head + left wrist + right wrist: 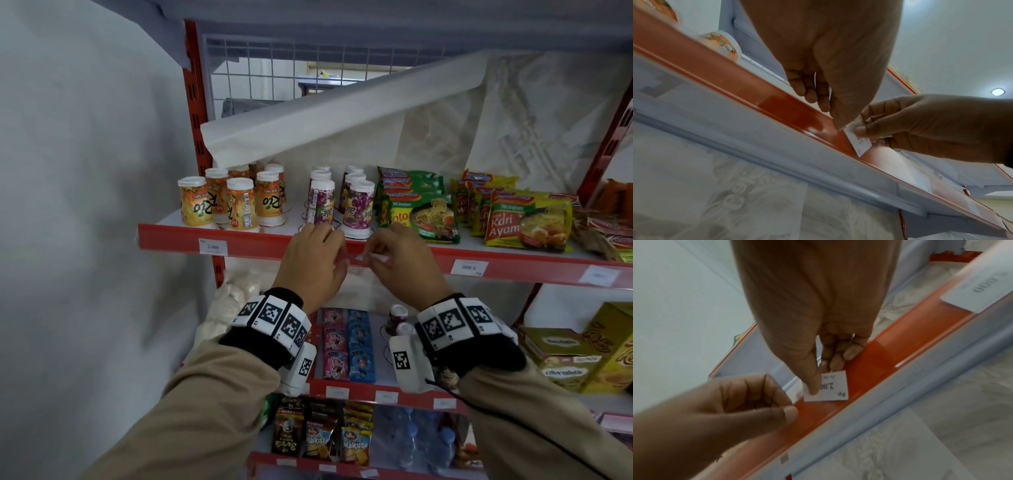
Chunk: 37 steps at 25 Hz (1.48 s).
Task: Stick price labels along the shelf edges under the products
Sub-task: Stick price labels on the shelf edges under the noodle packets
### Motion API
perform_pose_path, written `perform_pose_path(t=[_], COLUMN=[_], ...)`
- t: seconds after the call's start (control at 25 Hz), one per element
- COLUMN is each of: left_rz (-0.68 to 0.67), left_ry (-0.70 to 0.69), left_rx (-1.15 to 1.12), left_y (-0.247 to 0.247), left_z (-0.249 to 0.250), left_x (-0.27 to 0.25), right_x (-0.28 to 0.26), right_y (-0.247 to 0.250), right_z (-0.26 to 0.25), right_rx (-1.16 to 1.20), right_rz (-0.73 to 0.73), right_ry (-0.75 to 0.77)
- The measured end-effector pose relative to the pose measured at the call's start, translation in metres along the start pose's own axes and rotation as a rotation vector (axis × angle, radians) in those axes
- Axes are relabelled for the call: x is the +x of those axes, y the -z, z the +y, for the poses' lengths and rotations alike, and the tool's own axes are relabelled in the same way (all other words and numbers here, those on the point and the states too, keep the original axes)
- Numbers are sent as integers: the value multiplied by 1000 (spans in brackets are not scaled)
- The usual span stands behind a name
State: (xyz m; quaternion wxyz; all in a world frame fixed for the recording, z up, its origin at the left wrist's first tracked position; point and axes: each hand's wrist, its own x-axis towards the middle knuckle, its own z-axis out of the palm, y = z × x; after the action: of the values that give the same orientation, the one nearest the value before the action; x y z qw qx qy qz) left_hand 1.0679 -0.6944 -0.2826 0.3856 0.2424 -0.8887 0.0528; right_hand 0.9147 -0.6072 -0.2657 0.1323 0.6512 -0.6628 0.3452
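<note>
Both arms wear tan sleeves. Each wrist carries a black band with white square-coded tags, and beneath the band a white camera box; a black cable trails from the right box.

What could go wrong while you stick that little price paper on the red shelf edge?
The price label, pinched by the right hand, meets the red shelf edge at a slant, so it might stick crooked. It also reads upside down in the right wrist view, like the label already stuck by the noodles, so it may end up inverted. And the left hand is close under the purple cups by the shelf's edge; a bump could topple one.
</note>
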Motion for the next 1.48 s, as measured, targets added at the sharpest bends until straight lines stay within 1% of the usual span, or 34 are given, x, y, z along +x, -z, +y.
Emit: perform_pose_path(t=[0.04, 0.12, 0.2, 0.28, 0.36, 0.48, 0.6, 0.68, 0.72, 0.84, 0.88, 0.96, 1.08, 1.16, 1.28, 1.36, 1.4, 1.48], left_rz=[11, 35, 62, 78, 97, 131, 130, 113, 99, 59, 48, 32, 4, 12, 69, 81, 80, 66], left_ry=[-1, -1, 2, 15, 27, 31, -7, -29, -39, -65, -64, -48, -42, -31, 15, 48, 51, 27], left_rx=[-15, -31, -52, -84, -128, -198, -147, -90, -61, 15, 17, 7, 59, 41, -90, -131, -127, -48], left_y=[-1, -4, -7, -9, -10, -11, -11, -12, -11, -10, -9, -6, -3, -1, -1, -3, -3, -4], left_z=[-1, -2, -3, -3, -2, -1, -3, -5, -7, -9, -9, -8, -7, -7, -6, -5, -5, -5], left_x=[0, 0, 1, 0, -1, -2, -1, -1, -1, 1, 0, 0, 1, 1, -2, -1, -1, 1], right_x=[1, 1, 0, -2, -2, -3, -8, -13, -14, -11, -9, -6, -1, 2, 5, 5, 4, 3], right_y=[3, 6, 5, 4, 3, -3, -12, -16, -16, -12, -11, -8, -6, -8, -14, -16, -16, -16], right_z=[2, 3, 3, 1, -2, -9, -16, -17, -15, -10, -7, -5, 0, 0, 2, 4, 5, 6], right_rx=[112, 296, 424, 539, 579, 635, 686, 650, 584, 254, 196, 220, 286, 281, 279, 277, 283, 242], right_rz=[15, 109, 224, 285, 294, 215, 170, 186, 197, 189, 169, 159, 304, 351, 252, 203, 197, 202], right_ry=[-26, -107, -196, -250, -263, -240, -219, -187, -149, 0, 17, -15, -87, -82, -84, -78, -66, -35])
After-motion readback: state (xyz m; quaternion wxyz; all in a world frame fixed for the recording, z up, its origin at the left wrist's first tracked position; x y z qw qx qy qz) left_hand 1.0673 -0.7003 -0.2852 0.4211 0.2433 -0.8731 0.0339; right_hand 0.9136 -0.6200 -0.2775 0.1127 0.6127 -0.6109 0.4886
